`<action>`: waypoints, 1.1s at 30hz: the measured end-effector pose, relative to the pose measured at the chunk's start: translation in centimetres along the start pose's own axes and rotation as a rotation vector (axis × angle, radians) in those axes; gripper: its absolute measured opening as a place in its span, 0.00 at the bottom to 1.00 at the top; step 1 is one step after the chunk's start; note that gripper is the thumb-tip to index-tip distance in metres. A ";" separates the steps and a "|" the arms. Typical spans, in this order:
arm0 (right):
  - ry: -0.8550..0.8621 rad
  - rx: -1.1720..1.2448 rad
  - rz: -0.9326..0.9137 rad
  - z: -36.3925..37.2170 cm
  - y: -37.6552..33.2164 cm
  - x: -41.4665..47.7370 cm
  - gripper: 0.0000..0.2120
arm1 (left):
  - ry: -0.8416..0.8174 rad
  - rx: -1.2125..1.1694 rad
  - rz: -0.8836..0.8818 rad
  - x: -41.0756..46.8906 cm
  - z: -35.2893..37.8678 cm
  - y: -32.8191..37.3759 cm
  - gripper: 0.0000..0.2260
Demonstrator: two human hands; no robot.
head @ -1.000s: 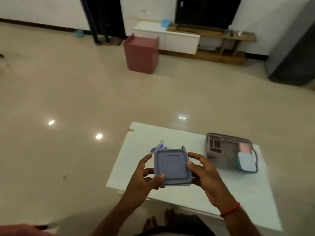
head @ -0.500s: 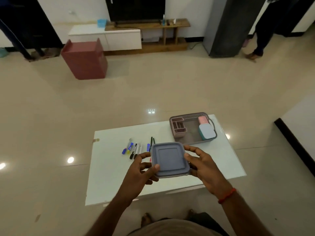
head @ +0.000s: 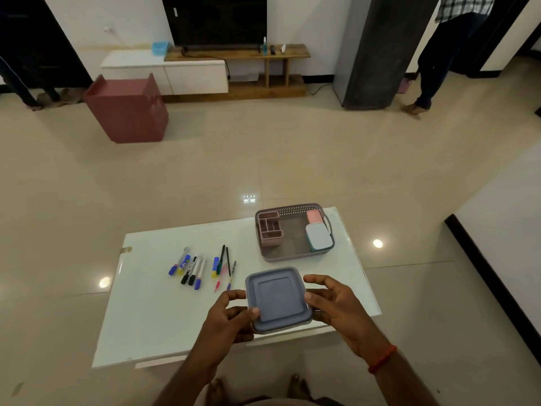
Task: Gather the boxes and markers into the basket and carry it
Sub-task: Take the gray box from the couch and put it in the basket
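Note:
A square blue-grey lidded box (head: 278,298) is held above the near edge of the white table (head: 152,332). My left hand (head: 231,317) grips its left side and my right hand (head: 333,306) grips its right side. The grey basket (head: 292,254) stands at the table's far right; inside it are a pink divided organiser (head: 268,229), a pale blue box (head: 319,237) and a pink box (head: 314,216). Several markers and pens (head: 202,268) lie loose on the table left of the basket.
A dark red bin (head: 127,109) stands on the floor far left. Behind it are a white cabinet and wooden TV bench (head: 237,65). A dark pillar (head: 371,51) and a standing person (head: 439,54) are at the far right. A black-edged ledge (head: 491,282) runs along the right.
The view has swung so the table sits more squarely ahead and the markers show fully. The box stays gripped in both hands, a little nearer the basket.

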State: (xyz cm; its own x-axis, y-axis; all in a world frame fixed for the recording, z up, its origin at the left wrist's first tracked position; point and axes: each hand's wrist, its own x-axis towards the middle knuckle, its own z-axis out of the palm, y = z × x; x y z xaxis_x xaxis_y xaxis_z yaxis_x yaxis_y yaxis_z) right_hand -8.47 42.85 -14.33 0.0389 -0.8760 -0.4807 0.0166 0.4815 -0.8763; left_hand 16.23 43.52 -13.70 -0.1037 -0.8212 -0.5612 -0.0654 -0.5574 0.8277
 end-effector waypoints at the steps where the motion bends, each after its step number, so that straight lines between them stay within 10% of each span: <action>1: 0.002 -0.015 -0.005 -0.8 0.1 0.1 0.14 | 0.003 0.004 0.000 0.1 0.7 0.0 0.15; 19: 0.036 -0.140 0.035 -2.6 1.3 7.1 0.21 | 0.247 -0.123 -0.076 4.4 4.4 -0.8 0.13; 33: 0.286 0.142 0.105 -2.6 3.5 13.1 0.20 | 0.047 -0.071 -0.111 16.1 6.5 1.1 0.15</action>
State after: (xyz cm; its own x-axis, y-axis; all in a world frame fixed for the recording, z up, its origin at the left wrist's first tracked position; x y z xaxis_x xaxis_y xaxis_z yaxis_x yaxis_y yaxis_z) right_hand -10.53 33.00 -23.82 -0.2339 -0.7837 -0.5754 0.1669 0.5507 -0.8179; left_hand 8.02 30.50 -21.77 -0.0534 -0.7578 -0.6503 -0.0034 -0.6511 0.7590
